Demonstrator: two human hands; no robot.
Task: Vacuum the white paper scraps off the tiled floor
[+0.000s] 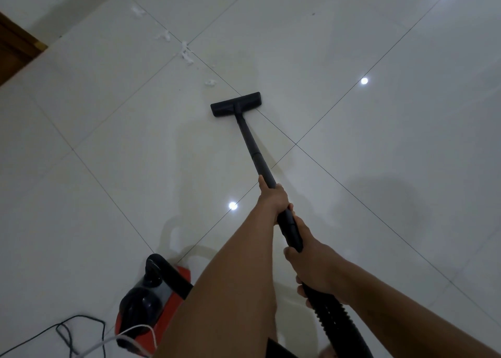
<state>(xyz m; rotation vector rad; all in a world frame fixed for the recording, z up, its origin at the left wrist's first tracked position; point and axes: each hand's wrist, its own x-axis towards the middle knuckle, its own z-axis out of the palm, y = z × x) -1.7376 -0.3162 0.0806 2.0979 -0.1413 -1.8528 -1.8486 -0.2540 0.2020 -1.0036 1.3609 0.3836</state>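
Observation:
A black vacuum wand (250,146) runs from my hands down to its flat black floor head (235,103), which lies on the white tiled floor (352,59). My left hand (272,197) grips the wand higher up the tube. My right hand (311,265) grips the handle end where the ribbed black hose (336,325) begins. White paper scraps lie beyond the head to the upper left: one small scrap (210,82) closest, a larger cluster (186,54), and further bits (163,35) along the grout line.
The red and black vacuum body (151,303) stands at the lower left beside my arm. A black cord (65,330) and a white cord (130,333) trail on the floor by it. A brown wooden door edge (16,46) is at the far left.

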